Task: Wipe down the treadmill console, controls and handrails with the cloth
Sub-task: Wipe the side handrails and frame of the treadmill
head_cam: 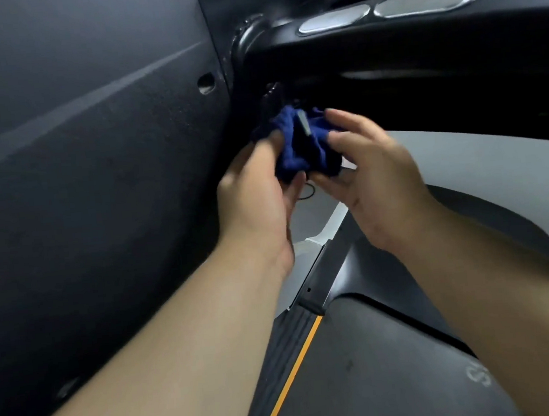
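Observation:
A bunched dark blue cloth (300,142) is held between both hands just below the black front handlebar (384,37) of the treadmill. My left hand (258,192) grips the cloth's left side with thumb and fingers. My right hand (373,172) pinches its right side, thumb underneath and fingers over the top. Two silver oval sensor plates (421,2) sit on the bar above. A wide black upright panel (89,157) of the treadmill fills the left side. The console itself is out of view.
The dark running belt (364,375) lies below my arms, edged by a ribbed side rail with a yellow stripe (297,365). A dark motor cover (467,224) curves behind my right wrist. Pale floor (481,163) shows beyond it.

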Demonstrator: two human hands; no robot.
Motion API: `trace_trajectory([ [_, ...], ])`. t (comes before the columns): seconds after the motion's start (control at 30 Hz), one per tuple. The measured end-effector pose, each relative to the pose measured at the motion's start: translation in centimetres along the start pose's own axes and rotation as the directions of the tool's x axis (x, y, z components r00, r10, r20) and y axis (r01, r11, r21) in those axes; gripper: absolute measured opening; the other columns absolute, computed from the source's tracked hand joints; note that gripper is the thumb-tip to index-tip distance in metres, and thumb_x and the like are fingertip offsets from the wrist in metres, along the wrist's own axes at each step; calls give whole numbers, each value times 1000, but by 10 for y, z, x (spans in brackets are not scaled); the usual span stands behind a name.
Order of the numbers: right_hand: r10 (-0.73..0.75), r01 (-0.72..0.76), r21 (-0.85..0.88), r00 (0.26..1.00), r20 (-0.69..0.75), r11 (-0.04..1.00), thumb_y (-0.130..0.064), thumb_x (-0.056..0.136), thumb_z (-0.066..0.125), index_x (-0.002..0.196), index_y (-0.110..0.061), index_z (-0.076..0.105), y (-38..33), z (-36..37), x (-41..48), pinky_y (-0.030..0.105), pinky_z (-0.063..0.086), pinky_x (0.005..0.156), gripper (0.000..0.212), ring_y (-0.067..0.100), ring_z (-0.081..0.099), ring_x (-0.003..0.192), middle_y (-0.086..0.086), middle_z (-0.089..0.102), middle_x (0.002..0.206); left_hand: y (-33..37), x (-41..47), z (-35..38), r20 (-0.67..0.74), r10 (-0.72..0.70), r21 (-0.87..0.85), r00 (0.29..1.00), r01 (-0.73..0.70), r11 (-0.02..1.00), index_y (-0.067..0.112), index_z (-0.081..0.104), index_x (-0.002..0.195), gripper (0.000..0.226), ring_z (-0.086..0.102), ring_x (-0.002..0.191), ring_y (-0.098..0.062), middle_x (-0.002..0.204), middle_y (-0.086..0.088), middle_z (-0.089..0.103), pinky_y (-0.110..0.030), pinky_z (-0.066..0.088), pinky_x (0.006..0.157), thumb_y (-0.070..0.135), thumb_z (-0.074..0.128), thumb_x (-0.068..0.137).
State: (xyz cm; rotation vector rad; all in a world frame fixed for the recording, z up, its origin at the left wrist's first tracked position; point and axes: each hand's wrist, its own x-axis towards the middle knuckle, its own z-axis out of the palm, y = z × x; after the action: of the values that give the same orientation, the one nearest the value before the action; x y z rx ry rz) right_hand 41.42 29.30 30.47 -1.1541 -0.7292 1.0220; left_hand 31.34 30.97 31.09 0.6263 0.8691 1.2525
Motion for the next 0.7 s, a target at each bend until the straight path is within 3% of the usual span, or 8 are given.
trace_trajectory([
  [0.1, 119, -94, 159, 981, -156, 983, -26, 92, 61, 97, -13, 59, -7, -32, -2, 37, 59, 77, 14, 26, 72, 85, 10, 68, 104, -4, 12, 27, -91, 88, 18, 992, -87, 996, 13, 67, 100, 17, 65, 70, -5, 81, 1, 70, -18, 52, 63, 10, 66, 83],
  [0.2, 126, -57, 250, 955, -269, 967, -24, 90, 65, 97, -16, 61, -15, -52, 2, 37, 59, 77, 12, 22, 71, 86, 6, 63, 98, -26, 17, 50, -72, 183, 175, 980, -168, 970, 23, 64, 106, 35, 67, 76, -10, 95, 0, 70, -24, 54, 64, 10, 70, 75],
  [0.3, 99, -15, 356, 971, -218, 934, -14, 91, 60, 85, -11, 65, -25, -58, 9, 39, 58, 81, 8, 25, 70, 91, 8, 71, 85, -51, 17, 65, -31, 328, 375, 944, -293, 880, 22, 65, 99, 40, 67, 81, -23, 96, -8, 68, -43, 58, 74, 9, 62, 61],
  [0.37, 67, 1, 349, 981, -184, 937, -14, 91, 59, 83, -12, 64, -28, -65, 10, 37, 59, 80, 10, 22, 71, 85, 4, 72, 74, -61, 20, 64, -24, 408, 455, 912, -354, 817, 16, 68, 96, 35, 66, 75, -21, 86, -5, 69, -45, 57, 73, 6, 61, 63],
  [0.47, 34, 18, 282, 983, -179, 959, -22, 88, 64, 84, -17, 66, -28, -77, 8, 36, 59, 79, 7, 16, 72, 79, 0, 72, 75, -53, 31, 54, -76, 477, 347, 876, -425, 836, 10, 63, 78, 9, 51, 54, -6, 62, 6, 61, -26, 50, 58, 3, 67, 74],
  [0.6, 61, -20, 199, 978, -198, 980, -31, 87, 67, 94, -19, 67, -24, -84, 11, 36, 58, 82, 14, 22, 71, 91, 6, 73, 97, -38, 35, 67, -295, 396, -13, 869, -419, 908, 17, 53, 75, 20, 57, 61, -5, 76, 0, 63, -22, 52, 64, 5, 63, 87],
  [0.67, 56, -18, 195, 980, -191, 981, -31, 87, 66, 96, -17, 68, -23, -84, 11, 36, 58, 81, 17, 22, 72, 91, 7, 72, 100, -44, 31, 87, -275, 422, 50, 864, -425, 904, 9, 60, 89, 4, 63, 66, -3, 82, -2, 65, -17, 50, 64, 8, 64, 87],
  [0.7, 52, -15, 205, 983, -176, 979, -30, 88, 65, 97, -16, 68, -23, -84, 11, 36, 58, 81, 17, 22, 72, 91, 7, 73, 99, -47, 27, 95, -252, 461, 146, 851, -438, 887, 6, 63, 97, 14, 66, 77, -9, 88, -4, 67, -21, 51, 70, 14, 66, 86],
])
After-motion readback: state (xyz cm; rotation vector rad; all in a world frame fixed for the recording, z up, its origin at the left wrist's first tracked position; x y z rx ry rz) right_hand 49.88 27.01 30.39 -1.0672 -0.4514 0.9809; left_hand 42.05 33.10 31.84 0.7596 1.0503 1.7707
